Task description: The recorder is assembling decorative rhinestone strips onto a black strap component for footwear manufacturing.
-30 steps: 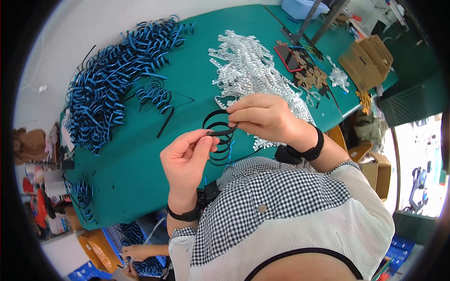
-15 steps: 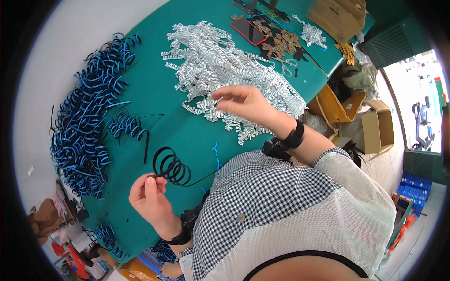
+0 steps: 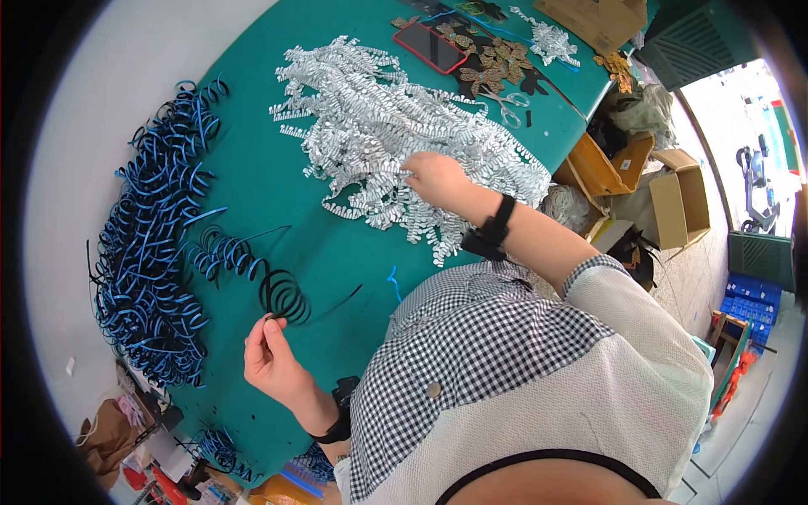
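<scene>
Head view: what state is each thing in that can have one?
Left hand, pinching the black coil
Black coil, wound in loops, partly blurred
Right hand, at the silver ribbons, grip unclear
Silver ribbons, curled, heaped
Blue-black ribbons, curled, heaped
Phone, flat, screen dark
Scissors, blades unclear
Box right of table, open

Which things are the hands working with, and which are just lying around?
Seem to belong:
black coil, pinched by the left hand
silvery curly strips, under or near the right hand
blue-and-black curls, similarly coiled

Just lying about, it seems:
red-edged phone
scissors, not picked up
cardboard boxes
</scene>
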Tool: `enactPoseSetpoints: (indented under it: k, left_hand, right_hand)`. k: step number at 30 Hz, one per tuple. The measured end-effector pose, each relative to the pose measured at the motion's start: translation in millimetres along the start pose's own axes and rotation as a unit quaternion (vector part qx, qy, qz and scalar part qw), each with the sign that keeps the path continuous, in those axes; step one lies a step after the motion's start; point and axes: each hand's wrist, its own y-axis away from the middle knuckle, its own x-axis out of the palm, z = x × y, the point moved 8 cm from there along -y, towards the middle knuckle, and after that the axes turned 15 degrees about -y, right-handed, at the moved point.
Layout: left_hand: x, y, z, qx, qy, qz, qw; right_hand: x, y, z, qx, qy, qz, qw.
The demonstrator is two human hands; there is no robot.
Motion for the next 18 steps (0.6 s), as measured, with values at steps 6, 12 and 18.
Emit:
enactPoseSetpoints:
  k: [6, 12, 18]
  left_hand:
    - [1.8, 0.0, -2.9, -0.035, 0.025, 0.013, 0.999]
    - [-1.3, -2.9, 5.3, -0.072, 0.08, -0.009, 0.994]
    - [5.7, -9.0, -3.5, -0.073, 0.099, 0.013, 0.992]
  right_hand:
    - [25.3, -38.0, -14.1, 0.052, 0.138, 0.046, 0.988]
    - [-35.8, -34.6, 38.1, -0.098, -0.024, -0.054, 0.993]
    - [-102.4, -48.7, 99.8, 0.033, -0.276, 0.02, 0.96]
